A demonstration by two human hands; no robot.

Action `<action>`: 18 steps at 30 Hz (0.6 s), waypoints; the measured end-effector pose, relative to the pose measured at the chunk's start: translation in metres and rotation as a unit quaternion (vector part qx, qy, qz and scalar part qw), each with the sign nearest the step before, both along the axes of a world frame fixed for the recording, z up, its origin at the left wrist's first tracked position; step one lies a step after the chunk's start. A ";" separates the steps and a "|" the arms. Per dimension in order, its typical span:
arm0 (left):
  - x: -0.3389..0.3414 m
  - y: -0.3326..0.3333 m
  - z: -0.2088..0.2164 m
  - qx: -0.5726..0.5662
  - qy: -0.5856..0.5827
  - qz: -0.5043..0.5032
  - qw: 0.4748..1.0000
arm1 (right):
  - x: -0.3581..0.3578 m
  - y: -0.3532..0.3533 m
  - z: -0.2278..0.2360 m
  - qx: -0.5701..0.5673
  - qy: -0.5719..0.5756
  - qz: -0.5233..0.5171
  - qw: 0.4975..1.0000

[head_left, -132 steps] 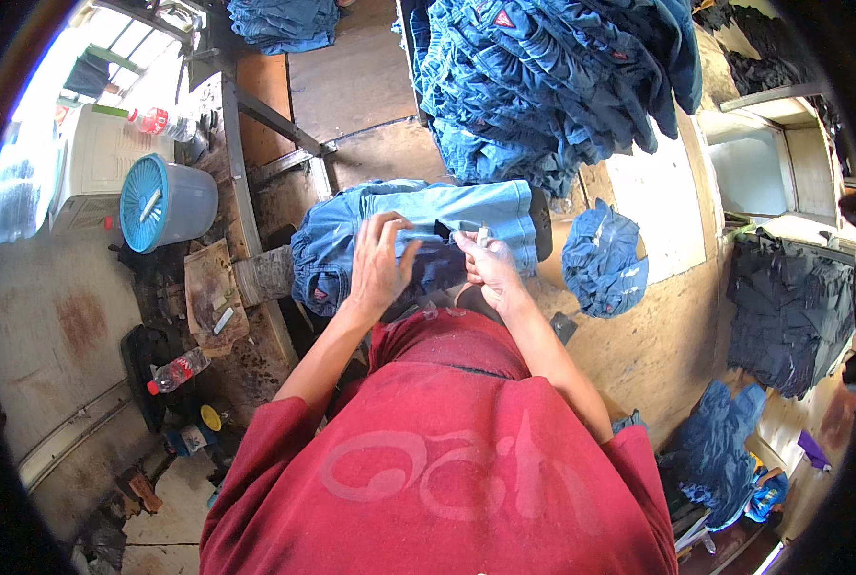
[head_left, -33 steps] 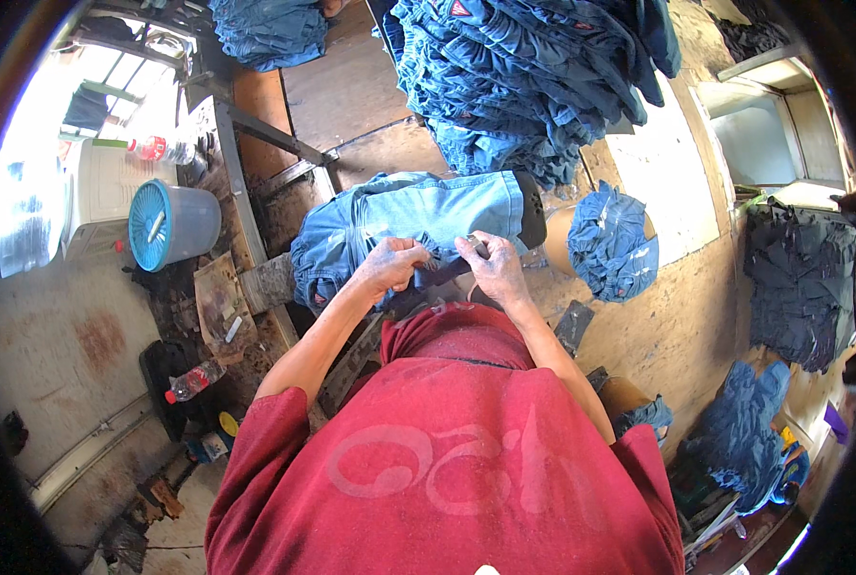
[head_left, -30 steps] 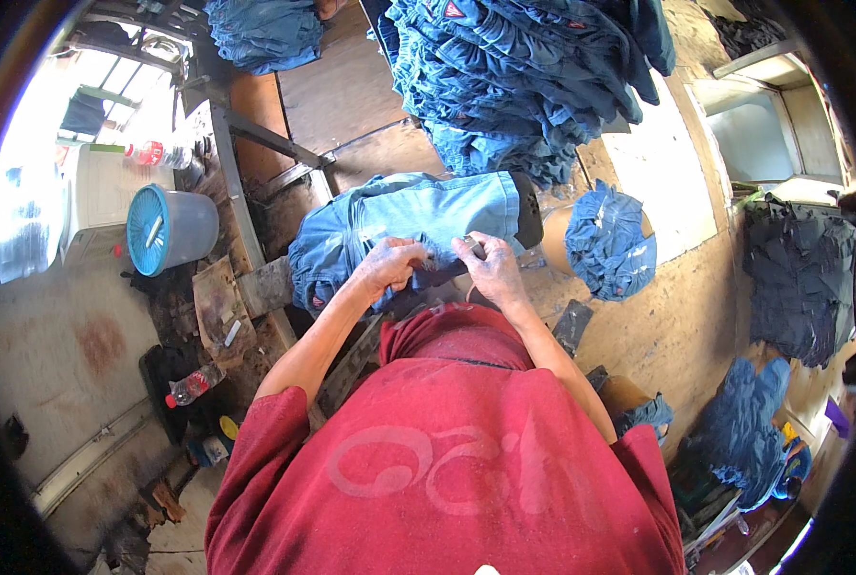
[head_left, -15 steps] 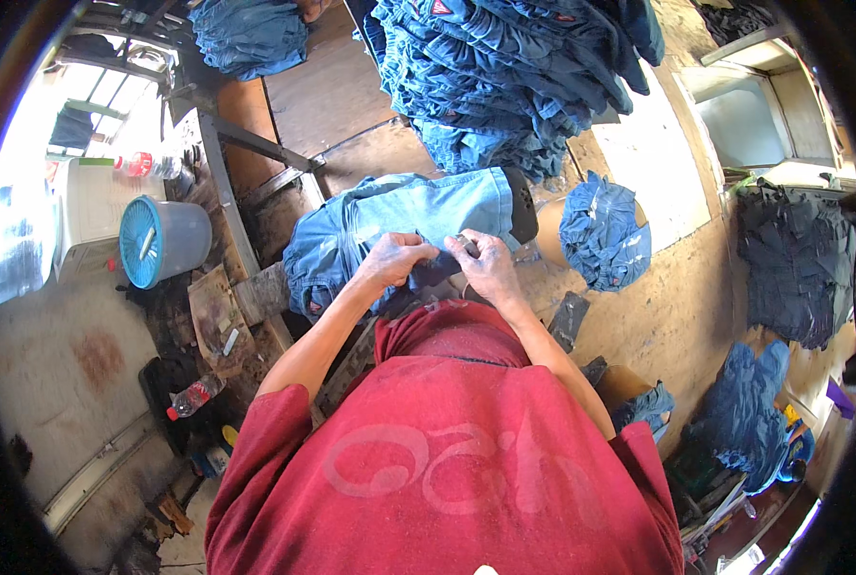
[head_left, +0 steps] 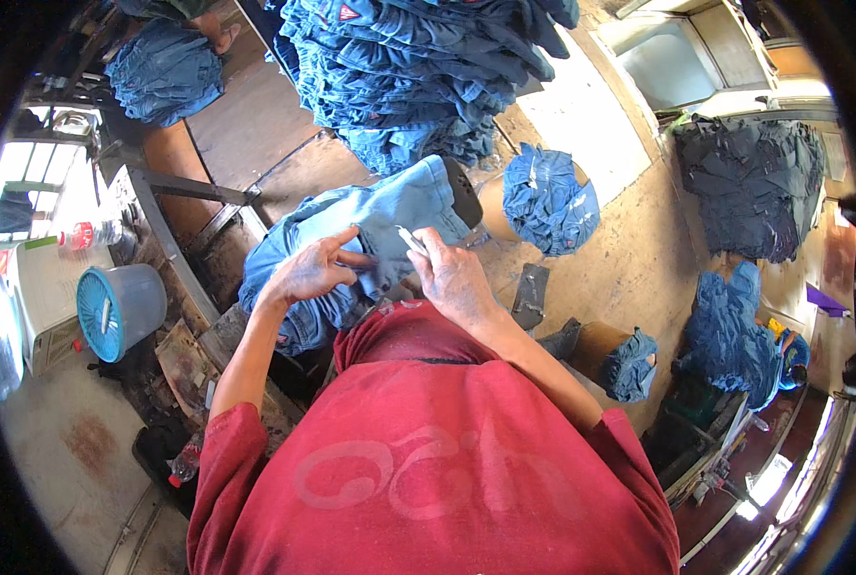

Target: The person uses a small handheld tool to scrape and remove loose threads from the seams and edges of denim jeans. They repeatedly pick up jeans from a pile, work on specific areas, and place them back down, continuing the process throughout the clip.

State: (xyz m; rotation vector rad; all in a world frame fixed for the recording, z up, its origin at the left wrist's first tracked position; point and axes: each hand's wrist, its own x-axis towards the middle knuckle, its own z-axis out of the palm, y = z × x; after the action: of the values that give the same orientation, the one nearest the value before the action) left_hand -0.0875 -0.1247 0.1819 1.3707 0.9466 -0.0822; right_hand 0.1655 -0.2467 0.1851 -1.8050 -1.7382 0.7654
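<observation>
A light blue denim garment (head_left: 399, 196) lies pulled over a dark narrow board (head_left: 463, 192) in front of me, its bunched part hanging toward the left. My left hand (head_left: 313, 270) is over the near side of the cloth, fingers stretched apart, with nothing held in it. In my right hand (head_left: 456, 283), just right of it, is a small slim tool (head_left: 410, 240) with a pale pointed tip, between thumb and fingers; its exact kind is too small to tell. The tip points up and left, close to the garment's near edge.
A tall stack of denim garments (head_left: 409, 77) stands beyond the board. A rolled denim bundle (head_left: 550, 201) sits to the right, with a dark cloth pile (head_left: 749, 187) farther off. At left are a blue-lidded bucket (head_left: 140, 307) and a metal frame (head_left: 174, 249). Another person's foot (head_left: 225, 38) shows at far left.
My hands have come apart: the left has opened and spread its fingers, the right has turned, showing the tool's pale tip. The whole view has swung, shifting the surroundings leftward.
</observation>
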 end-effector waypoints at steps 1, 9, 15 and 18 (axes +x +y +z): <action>-0.004 0.002 0.000 -0.067 -0.051 0.018 0.996 | -0.008 0.002 0.007 -0.018 -0.056 -0.016 0.998; -0.017 0.001 -0.023 -0.342 -0.234 0.094 0.905 | -0.068 0.007 0.033 0.003 -0.232 0.043 0.972; -0.021 -0.002 -0.038 -0.392 -0.248 0.119 0.878 | -0.076 0.007 0.034 0.005 -0.237 0.071 0.969; -0.022 -0.002 -0.042 -0.380 -0.274 0.100 0.878 | -0.081 0.009 0.036 0.067 -0.267 0.003 0.961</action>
State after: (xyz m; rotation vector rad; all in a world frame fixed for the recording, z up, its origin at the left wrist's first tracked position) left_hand -0.1098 -0.1262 0.1401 0.5039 0.4730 0.0854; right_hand 0.0844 -0.2377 0.2211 -2.0331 -2.0611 0.1505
